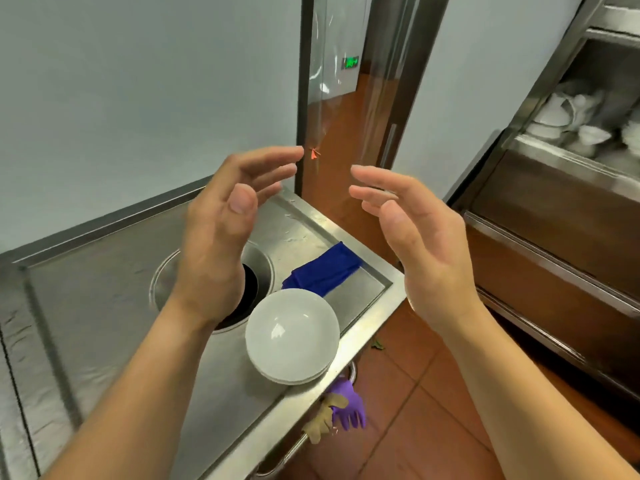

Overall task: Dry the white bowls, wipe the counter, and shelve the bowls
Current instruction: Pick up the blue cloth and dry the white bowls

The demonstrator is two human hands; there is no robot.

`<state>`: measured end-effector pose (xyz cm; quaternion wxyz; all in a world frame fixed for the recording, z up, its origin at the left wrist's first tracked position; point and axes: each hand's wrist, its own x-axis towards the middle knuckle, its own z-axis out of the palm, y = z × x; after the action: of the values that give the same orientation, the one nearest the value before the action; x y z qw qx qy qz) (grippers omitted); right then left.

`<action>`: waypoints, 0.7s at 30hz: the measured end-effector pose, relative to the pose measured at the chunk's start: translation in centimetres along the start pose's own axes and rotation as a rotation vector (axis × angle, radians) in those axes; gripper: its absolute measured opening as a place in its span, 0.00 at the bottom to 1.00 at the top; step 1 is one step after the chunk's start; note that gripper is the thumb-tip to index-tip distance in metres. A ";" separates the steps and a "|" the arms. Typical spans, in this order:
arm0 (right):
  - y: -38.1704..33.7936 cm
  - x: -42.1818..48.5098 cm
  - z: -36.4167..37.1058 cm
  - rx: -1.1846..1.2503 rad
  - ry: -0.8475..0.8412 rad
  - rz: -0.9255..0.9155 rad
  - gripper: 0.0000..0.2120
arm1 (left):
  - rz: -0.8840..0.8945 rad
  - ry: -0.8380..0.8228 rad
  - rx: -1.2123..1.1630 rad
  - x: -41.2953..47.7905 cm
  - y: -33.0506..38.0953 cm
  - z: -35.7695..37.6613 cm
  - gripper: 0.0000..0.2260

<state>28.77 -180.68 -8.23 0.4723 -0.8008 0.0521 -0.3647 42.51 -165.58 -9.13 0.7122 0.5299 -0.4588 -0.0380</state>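
Both hands up in the air, palms facing each other, nothing in either. Left hand [221, 230] hovers above the round hole [251, 282] in the steel counter [104, 289], fingers loosely curved and spread, thumb out front; empty. Right hand [419, 237] sits past the counter's right edge, over the red tile floor [398, 410], fingers extended and slightly curled; also empty. The two hands are apart, no contact. White bowls [292, 336] are stacked on the counter near its front right edge, just right of the hole, rim side up (looks like two or three nested, exact count can't tell). Blue cloth [322, 271] lies crumpled on the counter just behind the stack, its near end touching or tucked behind the top bowl's rim, far end reaching toward the counter's right edge. Purple glove [349, 407] and a tan glove [323, 420] hang off the counter's front edge below the bowls. To the right, well apart from the counter, a steel shelf cabinet [554, 174] with white crockery [571, 116] piled on an upper shelf, blurred. Counter surface shows streaks and glare; wet or dry, can't tell.
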 end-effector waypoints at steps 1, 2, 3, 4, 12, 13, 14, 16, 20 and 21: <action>1.8 1.2 0.0 0.007 -0.021 0.018 0.23 | -0.018 0.011 0.009 0.8 -1.6 0.3 0.23; 3.4 2.2 0.0 0.010 -0.040 0.030 0.23 | -0.037 0.019 0.011 1.3 -3.1 0.4 0.24; 4.9 3.0 0.0 0.009 -0.059 0.035 0.23 | -0.054 0.026 0.027 1.7 -4.3 0.6 0.24; 6.9 4.0 0.1 0.015 -0.087 0.050 0.22 | -0.077 0.044 0.040 2.1 -6.0 0.8 0.25; 23.4 8.5 1.7 0.008 -0.373 0.203 0.18 | -0.244 0.231 0.141 1.4 -16.0 3.0 0.23; 25.4 8.6 2.2 -0.032 -0.415 0.218 0.17 | -0.269 0.248 0.155 0.9 -16.8 3.1 0.23; 27.8 8.6 2.8 -0.093 -0.472 0.236 0.17 | -0.296 0.273 0.165 0.4 -17.8 3.3 0.23; 32.3 8.4 4.0 -0.262 -0.599 0.242 0.18 | -0.340 0.310 0.182 -0.5 -19.2 3.4 0.24; 40.3 8.2 6.2 -0.527 -0.855 0.292 0.24 | -0.409 0.373 0.203 -2.1 -20.5 3.1 0.23; 41.7 8.2 6.8 -0.575 -0.920 0.306 0.26 | -0.424 0.384 0.224 -2.5 -20.8 2.8 0.21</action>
<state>49.94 -202.21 -38.95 0.2566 -0.9570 0.0537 0.1239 48.13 -175.31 -27.04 0.6991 0.6866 -0.1966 -0.0340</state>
